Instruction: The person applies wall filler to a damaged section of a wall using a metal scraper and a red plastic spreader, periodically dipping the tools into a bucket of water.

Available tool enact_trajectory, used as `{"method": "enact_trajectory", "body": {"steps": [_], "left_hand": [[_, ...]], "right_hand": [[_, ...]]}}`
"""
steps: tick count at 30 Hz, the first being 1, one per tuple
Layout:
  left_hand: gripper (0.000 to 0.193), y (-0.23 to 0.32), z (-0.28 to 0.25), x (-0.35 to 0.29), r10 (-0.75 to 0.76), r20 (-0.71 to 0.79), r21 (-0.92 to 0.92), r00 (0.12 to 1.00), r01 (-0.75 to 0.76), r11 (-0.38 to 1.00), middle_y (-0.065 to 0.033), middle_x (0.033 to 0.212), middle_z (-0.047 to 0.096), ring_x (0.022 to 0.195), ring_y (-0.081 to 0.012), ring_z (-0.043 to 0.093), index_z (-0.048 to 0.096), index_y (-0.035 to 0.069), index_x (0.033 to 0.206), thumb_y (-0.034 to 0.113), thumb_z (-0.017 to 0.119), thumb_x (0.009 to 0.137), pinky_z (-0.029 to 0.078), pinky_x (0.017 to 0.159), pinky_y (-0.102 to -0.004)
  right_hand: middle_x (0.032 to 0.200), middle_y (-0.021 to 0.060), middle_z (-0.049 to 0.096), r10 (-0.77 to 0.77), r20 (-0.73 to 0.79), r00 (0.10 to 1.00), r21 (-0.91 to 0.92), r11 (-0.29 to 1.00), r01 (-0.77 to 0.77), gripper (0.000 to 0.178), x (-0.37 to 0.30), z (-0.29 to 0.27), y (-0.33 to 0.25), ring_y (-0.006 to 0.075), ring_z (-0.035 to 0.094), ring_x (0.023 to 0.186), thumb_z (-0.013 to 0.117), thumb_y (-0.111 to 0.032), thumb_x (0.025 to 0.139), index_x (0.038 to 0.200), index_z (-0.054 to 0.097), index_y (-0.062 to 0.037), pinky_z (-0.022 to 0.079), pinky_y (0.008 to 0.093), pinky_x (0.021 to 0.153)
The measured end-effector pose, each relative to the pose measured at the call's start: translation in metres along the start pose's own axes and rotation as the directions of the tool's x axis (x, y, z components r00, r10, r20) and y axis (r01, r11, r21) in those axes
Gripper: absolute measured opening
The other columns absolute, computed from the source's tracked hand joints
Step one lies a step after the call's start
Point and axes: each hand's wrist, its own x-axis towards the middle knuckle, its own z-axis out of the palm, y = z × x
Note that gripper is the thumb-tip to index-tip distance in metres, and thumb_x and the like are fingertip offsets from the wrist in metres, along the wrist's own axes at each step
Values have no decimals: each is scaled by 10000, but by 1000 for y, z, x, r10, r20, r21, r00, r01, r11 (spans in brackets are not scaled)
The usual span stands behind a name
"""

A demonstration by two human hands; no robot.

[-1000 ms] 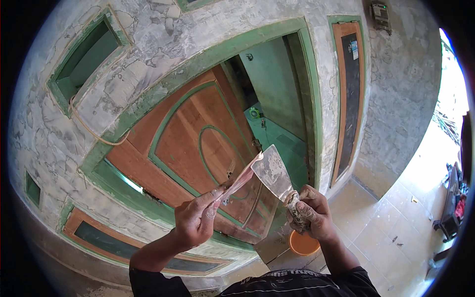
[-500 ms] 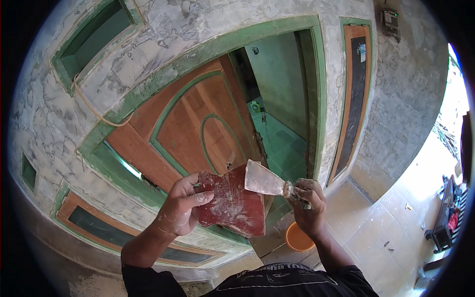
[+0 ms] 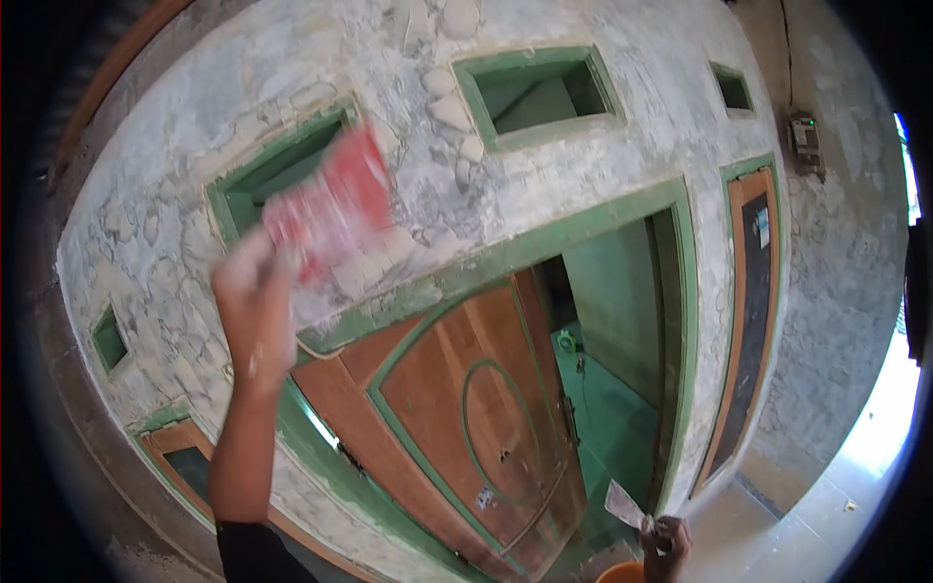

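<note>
Raised high before the wall, my left hand (image 3: pixel 255 282) is closed on a flat red spreader board (image 3: pixel 340 199) with whitish smears. Motion blurs both the board and the fingers. The board overlaps the patchy grey plaster between a green-framed vent opening and the door frame; whether it touches the wall I cannot tell. Down at the lower right, my right hand (image 3: pixel 667 546) grips the handle of a putty knife (image 3: pixel 625 505). Its pale, smeared blade points up and left, apart from the wall.
A brown wooden door (image 3: pixel 457 408) stands within a green frame (image 3: pixel 525 255). Vent openings (image 3: pixel 539 97) pierce the plastered wall (image 3: pixel 622 165). An orange bucket (image 3: pixel 622 573) sits below my right hand. On the right are a narrow window (image 3: pixel 748 291) and a wall-mounted meter (image 3: pixel 807 144).
My left hand has lifted the red board from waist height up to the wall. The putty knife has come away from the board and lower right. The view has tilted upward.
</note>
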Motion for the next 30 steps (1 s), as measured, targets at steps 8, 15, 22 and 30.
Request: {"method": "enact_trajectory", "body": {"steps": [8,15,22,30], "left_hand": [[380,-20,59,199,785,321,641,530,-732,231,-167,1181,548,1146,-290,496,554,68,1191,27,494,818,377,1004,-355],[387,-19,91,249,424,328,854,844,-457,248,-200,1154,548,1032,-359,542,534,32,1189,11,424,819,455,894,-400],[447,-66,77,206,528,566,739,634,-674,17,-213,1229,499,1126,-355,487,498,17,1223,-31,428,784,407,965,-400],[437,-32,66,206,677,428,804,599,-594,17,-220,1104,564,1029,-369,538,493,5,1226,-26,440,793,443,893,-408]], "right_hand": [[798,-17,500,333,-21,943,197,926,-322,149,-21,14,57,67,447,769,605,15,834,969,549,-16,386,205,703],[796,-37,459,375,-54,926,312,887,-341,163,-14,12,85,72,393,721,639,18,807,928,547,-41,350,198,674],[813,-30,466,453,-61,889,331,850,-410,141,-4,6,81,77,390,719,647,33,792,881,556,-28,352,194,674],[802,-22,459,510,-22,860,461,768,-444,164,-5,5,104,78,400,736,617,71,788,897,546,-29,357,207,670]]}}
